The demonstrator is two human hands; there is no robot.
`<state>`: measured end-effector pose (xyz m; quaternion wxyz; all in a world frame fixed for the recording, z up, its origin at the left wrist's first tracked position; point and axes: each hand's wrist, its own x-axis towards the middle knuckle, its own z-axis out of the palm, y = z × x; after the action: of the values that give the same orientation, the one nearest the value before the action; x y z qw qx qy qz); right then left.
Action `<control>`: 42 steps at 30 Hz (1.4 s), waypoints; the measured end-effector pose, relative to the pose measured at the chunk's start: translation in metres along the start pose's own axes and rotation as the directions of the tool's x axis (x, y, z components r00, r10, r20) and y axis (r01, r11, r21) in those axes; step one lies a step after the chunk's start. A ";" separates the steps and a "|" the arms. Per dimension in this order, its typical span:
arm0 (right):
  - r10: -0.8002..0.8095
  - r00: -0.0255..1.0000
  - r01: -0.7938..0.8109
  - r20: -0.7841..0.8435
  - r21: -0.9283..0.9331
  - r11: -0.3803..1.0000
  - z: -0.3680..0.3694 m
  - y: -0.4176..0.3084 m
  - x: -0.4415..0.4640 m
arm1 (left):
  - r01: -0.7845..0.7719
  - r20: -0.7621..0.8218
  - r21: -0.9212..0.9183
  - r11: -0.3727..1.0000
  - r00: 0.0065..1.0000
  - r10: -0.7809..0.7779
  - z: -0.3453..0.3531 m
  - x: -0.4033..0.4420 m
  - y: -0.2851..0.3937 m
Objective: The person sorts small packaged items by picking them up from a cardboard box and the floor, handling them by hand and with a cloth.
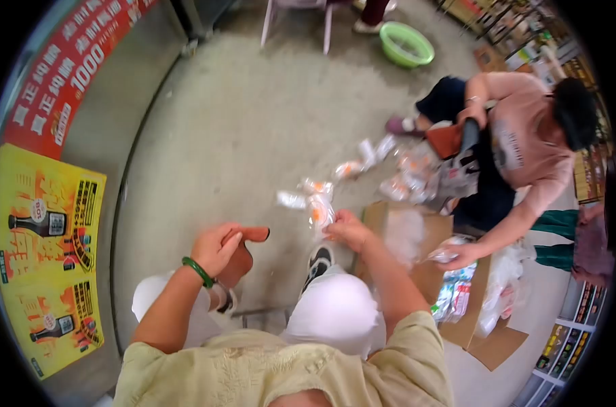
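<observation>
My left hand (216, 251), with a green bangle at the wrist, is closed around a reddish-brown thing (256, 234) with a dark edge. Its kind is not clear, and part of it is hidden by the hand. With its fingertips my right hand (349, 230) pinches the edge of a clear plastic packet (320, 211) with orange print. Just beyond it, a white packet (291, 199) and another orange-printed packet (316, 185) lie on the floor.
At the right a seated person (525, 136) reaches into an open cardboard box (471, 325) holding plastic packs. More packets (413, 173) are piled near that person's feet. A green basin (406, 45) stands farther off. Posters (47, 258) cover the left side.
</observation>
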<state>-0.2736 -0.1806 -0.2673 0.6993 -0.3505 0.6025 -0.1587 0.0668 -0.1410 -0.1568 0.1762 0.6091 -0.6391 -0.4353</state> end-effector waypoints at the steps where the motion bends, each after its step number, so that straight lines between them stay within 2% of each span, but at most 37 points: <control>1: -0.037 0.999 0.037 0.000 0.118 0.992 0.000 -0.020 -0.021 | 0.022 -0.027 -0.086 0.996 0.999 -0.025 0.005 -0.003 -0.004; 2: -0.078 0.997 0.074 0.006 0.237 0.969 0.000 -0.040 -0.042 | 0.004 -0.052 -0.133 0.991 0.999 -0.011 0.007 -0.006 -0.007; 3: -0.124 0.992 0.125 -0.016 0.223 0.967 0.002 -0.058 -0.061 | -0.010 -0.073 -0.180 0.984 0.997 -0.003 0.009 -0.009 -0.008; 4: -0.231 0.973 0.226 -0.022 0.302 0.926 0.005 -0.069 -0.081 | -0.049 -0.091 -0.179 0.983 0.995 0.033 0.013 -0.016 -0.006; 5: -0.342 0.939 0.327 -0.029 0.379 0.866 0.009 -0.082 -0.099 | -0.089 -0.118 -0.255 0.963 0.991 0.060 0.014 -0.020 -0.002; 6: -0.448 0.893 0.426 -0.036 0.383 0.820 0.014 -0.094 -0.116 | -0.127 -0.142 -0.327 0.936 0.986 0.084 0.013 -0.025 0.001; 7: -0.474 0.880 0.454 -0.044 0.375 0.808 0.021 -0.102 -0.137 | -0.157 -0.155 -0.319 0.935 0.982 0.112 0.016 -0.031 0.002; 9: -0.600 0.799 0.515 0.050 0.458 0.725 0.034 -0.118 -0.172 | -0.074 -0.146 -0.658 0.749 0.989 -0.030 0.015 -0.041 0.008; 10: -0.617 0.786 0.535 0.045 0.452 0.714 0.041 -0.118 -0.182 | -0.096 -0.156 -0.653 0.751 0.988 -0.009 0.013 -0.049 0.013; 12: -0.640 0.766 0.505 0.058 0.563 0.655 0.058 -0.117 -0.196 | -0.038 -0.063 -0.878 0.478 0.997 -0.038 0.003 -0.065 0.023; 13: -0.650 0.757 0.512 0.065 0.560 0.652 0.067 -0.113 -0.202 | -0.053 -0.077 -0.876 0.479 0.997 -0.031 -0.004 -0.073 0.024; 15: -0.667 0.736 0.489 0.113 0.592 0.640 0.085 -0.107 -0.208 | -0.012 -0.010 -0.930 0.368 1.000 0.006 -0.028 -0.080 0.029; 16: -0.669 0.734 0.488 0.120 0.592 0.642 0.096 -0.101 -0.212 | -0.018 -0.017 -0.930 0.368 1.000 0.004 -0.036 -0.088 0.036; 18: -0.678 0.734 0.583 0.038 0.477 0.658 0.117 -0.095 -0.216 | -0.150 -0.112 -0.942 0.301 0.984 0.140 -0.062 -0.103 0.062; 19: -0.679 0.733 0.582 0.042 0.478 0.658 0.126 -0.094 -0.218 | -0.153 -0.116 -0.941 0.301 0.984 0.138 -0.074 -0.113 0.078; 21: -0.655 0.756 0.567 -0.022 0.522 0.637 0.143 -0.091 -0.221 | -0.326 -0.263 -0.910 0.257 0.932 0.249 -0.089 -0.137 0.113; 22: -0.654 0.757 0.566 -0.019 0.520 0.640 0.151 -0.094 -0.223 | -0.327 -0.266 -0.910 0.255 0.932 0.247 -0.092 -0.150 0.129; 24: -0.683 0.728 0.587 -0.066 0.575 0.570 0.166 -0.103 -0.228 | -0.579 -0.456 -0.707 0.406 0.812 0.364 -0.089 -0.171 0.155; 25: -0.679 0.731 0.582 -0.061 0.574 0.576 0.174 -0.108 -0.236 | -0.659 -0.503 -0.558 0.504 0.752 0.427 -0.083 -0.175 0.161; 27: -0.783 0.621 0.564 -0.015 0.702 0.434 0.189 -0.118 -0.254 | -0.704 -0.555 -0.228 0.673 0.662 0.504 -0.057 -0.184 0.160; 28: -0.806 0.590 0.536 0.039 0.728 0.427 0.193 -0.117 -0.253 | -0.746 -0.514 0.115 0.656 0.520 0.682 -0.046 -0.182 0.159; 29: -0.802 0.588 0.495 0.106 0.737 0.461 0.199 -0.116 -0.252 | -0.714 -0.397 0.440 0.545 0.390 0.831 -0.035 -0.181 0.160; 30: -0.810 0.582 0.508 0.073 0.745 0.432 0.210 -0.108 -0.249 | -0.630 -0.342 0.624 0.463 0.313 0.886 -0.024 -0.186 0.165; 31: -0.815 0.579 0.519 0.038 0.754 0.403 0.219 -0.097 -0.246 | -0.630 -0.345 0.619 0.469 0.318 0.883 -0.021 -0.184 0.160; 34: -0.760 0.644 0.531 0.086 0.665 0.526 0.221 -0.087 -0.239 | -0.684 -0.462 0.523 0.508 0.272 0.844 -0.025 -0.173 0.153; 35: -0.720 0.687 0.527 0.097 0.615 0.586 0.223 -0.084 -0.236 | -0.684 -0.468 0.515 0.516 0.280 0.838 -0.030 -0.168 0.154; 36: -0.712 0.702 0.544 0.030 0.623 0.562 0.233 -0.091 -0.253 | -0.651 -0.519 0.510 0.562 0.288 0.805 -0.038 -0.163 0.154; 37: -0.704 0.709 0.536 0.030 0.626 0.567 0.234 -0.090 -0.252 | -0.616 -0.565 0.504 0.605 0.295 0.770 -0.046 -0.157 0.153; 39: -0.670 0.728 0.455 0.146 0.628 0.631 0.235 -0.087 -0.251 | -0.646 -0.653 0.208 0.734 0.467 0.596 -0.063 -0.144 0.151; 40: -0.692 0.706 0.479 0.149 0.619 0.622 0.238 -0.089 -0.261 | -0.642 -0.572 -0.038 0.766 0.642 0.510 -0.074 -0.131 0.140; 41: -0.690 0.707 0.477 0.152 0.618 0.625 0.237 -0.089 -0.261 | -0.626 -0.515 -0.291 0.724 0.740 0.432 -0.077 -0.115 0.126; 42: -0.713 0.667 0.442 0.216 0.656 0.612 0.234 -0.088 -0.259 | -0.562 -0.432 -0.388 0.731 0.811 0.394 -0.078 -0.114 0.118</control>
<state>-0.0904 -0.0054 -0.0115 0.7958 -0.3403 0.1944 -0.4616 0.0743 -0.0756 0.0127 0.5359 0.4165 -0.6035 -0.4186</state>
